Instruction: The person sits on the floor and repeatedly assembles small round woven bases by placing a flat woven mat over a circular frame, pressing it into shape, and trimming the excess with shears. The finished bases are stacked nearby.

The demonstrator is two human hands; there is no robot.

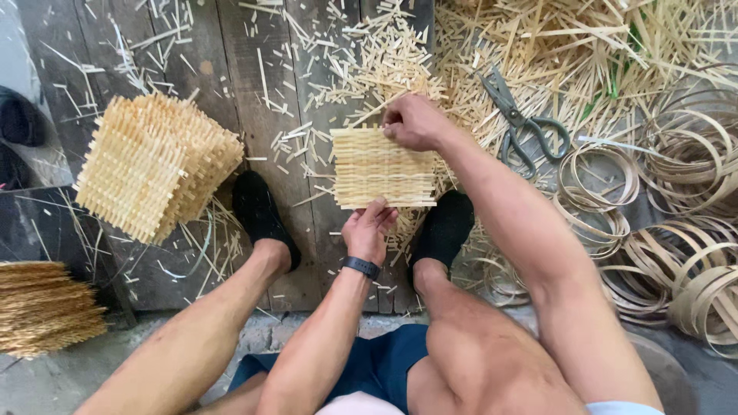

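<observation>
A small square woven mat of pale bamboo strips (pixel 380 167) lies flat on the wooden floor between my two feet. My left hand (pixel 367 229), with a dark band on the wrist, grips the mat's near edge. At the mat's far right corner my right hand (pixel 413 121) pinches a strip end. Both feet wear black shoes (pixel 261 215), one on each side of the mat.
A stack of finished woven mats (pixel 154 165) sits to the left. Grey scissors (pixel 521 123) lie on loose bamboo slivers at the upper right. Coiled bamboo hoops (pixel 676 230) fill the right side. Bundled thin sticks (pixel 38 307) lie at the lower left.
</observation>
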